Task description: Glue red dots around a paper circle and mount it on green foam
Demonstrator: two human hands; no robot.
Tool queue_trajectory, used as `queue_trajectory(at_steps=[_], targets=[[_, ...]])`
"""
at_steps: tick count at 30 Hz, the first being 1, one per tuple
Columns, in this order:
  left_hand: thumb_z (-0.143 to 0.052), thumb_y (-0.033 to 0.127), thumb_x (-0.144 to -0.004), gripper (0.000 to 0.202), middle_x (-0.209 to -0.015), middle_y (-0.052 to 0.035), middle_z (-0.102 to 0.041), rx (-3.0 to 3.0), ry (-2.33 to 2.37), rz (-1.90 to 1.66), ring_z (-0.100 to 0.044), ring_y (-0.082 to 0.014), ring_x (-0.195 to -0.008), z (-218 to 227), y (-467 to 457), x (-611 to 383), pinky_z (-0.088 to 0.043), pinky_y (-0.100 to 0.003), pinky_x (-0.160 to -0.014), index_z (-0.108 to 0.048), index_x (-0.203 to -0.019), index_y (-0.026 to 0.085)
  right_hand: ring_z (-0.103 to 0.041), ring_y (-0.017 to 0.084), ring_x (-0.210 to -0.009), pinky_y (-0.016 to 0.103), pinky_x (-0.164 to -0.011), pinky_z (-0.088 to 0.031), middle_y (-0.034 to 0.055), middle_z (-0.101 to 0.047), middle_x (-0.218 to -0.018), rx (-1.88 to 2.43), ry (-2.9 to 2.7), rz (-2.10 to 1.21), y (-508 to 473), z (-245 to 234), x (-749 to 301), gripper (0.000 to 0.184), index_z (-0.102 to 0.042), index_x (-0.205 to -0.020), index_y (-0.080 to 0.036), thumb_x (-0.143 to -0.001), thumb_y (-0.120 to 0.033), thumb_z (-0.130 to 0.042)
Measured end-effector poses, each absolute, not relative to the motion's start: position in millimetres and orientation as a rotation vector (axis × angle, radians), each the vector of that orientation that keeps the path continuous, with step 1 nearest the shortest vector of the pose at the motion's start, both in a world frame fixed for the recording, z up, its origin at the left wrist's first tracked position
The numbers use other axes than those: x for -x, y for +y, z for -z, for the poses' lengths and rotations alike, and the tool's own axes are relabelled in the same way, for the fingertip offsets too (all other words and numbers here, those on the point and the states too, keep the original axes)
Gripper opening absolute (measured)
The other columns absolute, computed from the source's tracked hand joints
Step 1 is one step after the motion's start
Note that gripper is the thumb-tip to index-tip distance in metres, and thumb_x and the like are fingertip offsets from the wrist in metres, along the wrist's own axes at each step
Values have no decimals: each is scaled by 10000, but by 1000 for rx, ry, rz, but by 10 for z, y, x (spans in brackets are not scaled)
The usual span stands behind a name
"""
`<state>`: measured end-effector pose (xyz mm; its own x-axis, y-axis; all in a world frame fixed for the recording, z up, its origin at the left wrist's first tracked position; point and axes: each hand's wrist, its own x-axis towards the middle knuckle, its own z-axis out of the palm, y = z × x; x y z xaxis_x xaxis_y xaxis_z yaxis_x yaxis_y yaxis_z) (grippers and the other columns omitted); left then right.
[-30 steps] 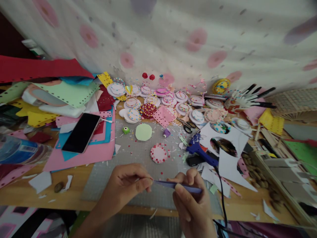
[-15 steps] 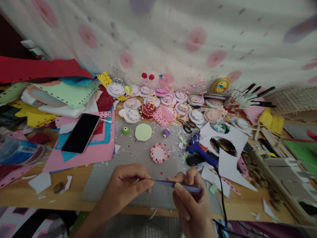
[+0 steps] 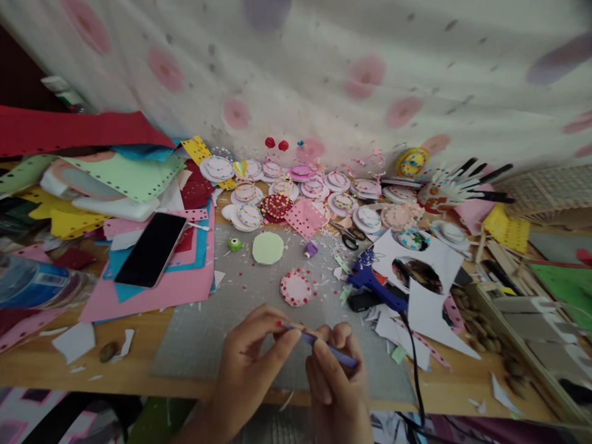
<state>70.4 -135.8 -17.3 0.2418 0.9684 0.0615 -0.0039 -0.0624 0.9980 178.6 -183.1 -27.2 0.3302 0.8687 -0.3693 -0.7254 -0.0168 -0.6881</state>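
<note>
Pink-flowered drapery (image 3: 314,68) hung behind a gloriously crowded desk (image 3: 444,394), and down at the near edge, over the grey cutting mat (image 3: 185,351), came all the action! Left hand (image 3: 254,370): thumb and forefinger pinched together at the tip end of slim purple tweezers (image 3: 341,354), a tiny red piece (image 3: 278,324) showing at the fingertips, too small to name for certain. Right hand (image 3: 337,370): fingers closed firmly around the tweezers' body, no gap there.

Just beyond the fingers lay the pink paper disc (image 3: 296,290), flat on the mat, red and pink stars ringing nearly its whole rim. That border looked all but done, by my reckoning, while the middle was bare. Farther out, slightly left of the fingers, sat a pale green disc (image 3: 268,248) with no decoration visible: plenty left there, one would judge. And well past both, what a line-up! Rows of bead-trimmed miniature paper hats (image 3: 250,216) looked finished or close to it.

Off to the right of the fingers rested a blue glue gun (image 3: 377,285), black-handled scissors (image 3: 350,237) beyond it; away to the left, a smartphone (image 3: 151,250) lay across coloured sheets (image 3: 185,296).
</note>
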Motion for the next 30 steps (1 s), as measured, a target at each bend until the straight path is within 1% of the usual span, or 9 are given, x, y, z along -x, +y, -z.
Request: queue_trajectory(at_steps=[5,8,10,17,20,22,25,27,30], targets=[[-611,150,-836,185,-669,22,-530,-1382,1110,-1138,-535,-98,-651,170,-1321,-659,-448,-178,-600,-590,-654,175,-337,21,-432,158,-440,-249,-61,-506,-571,1228,-424,-1335,-1882,366,-1778,296,-581,-719,-182,-766,-440,-719],[-608,131,-824,192,-661,27,-513,-1454,1102,-1096,-514,-94,-645,150,-1232,-587,-431,-175,-589,-566,-642,173,-403,65,-463,193,-482,-310,-1,-533,-489,1293,-786,-1492,-1932,404,-1847,467,-631,-568,-149,-842,-524,-588],[-597,116,-824,191,-658,31,-513,-1499,1086,-1049,-511,-93,-645,160,-1203,-577,-427,-176,-593,-557,-647,176,-430,83,-453,205,-476,-327,28,-570,-491,1255,-964,-1586,-1968,450,-1870,538,-659,-583,-147,-892,-550,-481],[-574,110,-837,136,-723,17,-550,-1661,1015,-901,-541,-106,-709,228,-1339,-711,-436,-203,-673,-553,-721,179,-421,87,-394,200,-434,-326,-16,-457,-409,1346,-1020,-1373,-2099,676,-1802,587,-543,-522,-174,-940,-546,-365],[-549,127,-846,202,-669,24,-494,-1581,1041,-951,-503,-105,-658,206,-1355,-720,-415,-205,-624,-492,-658,178,-509,112,-489,214,-545,-409,2,-536,-485,1380,-1251,-1351,-2083,604,-1973,555,-585,-562,-177,-953,-505,-369],[-532,145,-845,239,-641,28,-448,-1521,1070,-991,-467,-107,-628,189,-1330,-694,-391,-210,-588,-443,-626,182,-596,165,-704,261,-696,-458,45,-646,-711,1439,-1408,-1157,-2006,515,-2216,444,-671,-768,-189,-947,-483,-391],[-505,173,-842,258,-625,33,-391,-1465,1115,-988,-414,-111,-597,189,-1271,-625,-350,-220,-551,-388,-613,191,-576,237,-947,352,-829,-446,102,-634,-996,1657,-1615,-656,-1795,442,-2677,308,-627,-1052,-196,-935,-377,-407],[-493,201,-842,259,-624,36,-364,-1452,1125,-967,-387,-113,-589,206,-1232,-576,-331,-225,-544,-366,-616,196,-525,321,-1027,459,-890,-407,166,-589,-1064,1972,-1691,-165,-1628,469,-2950,386,-581,-1162,-131,-857,-355,-501],[-484,233,-843,255,-633,36,-348,-1461,1120,-934,-373,-118,-599,241,-1177,-526,-325,-230,-559,-359,-623,199,-516,389,-988,493,-794,-419,233,-557,-1081,2501,-1611,130,-1419,574,-3193,517,-517,-1277,-68,-837,-339,-499]])
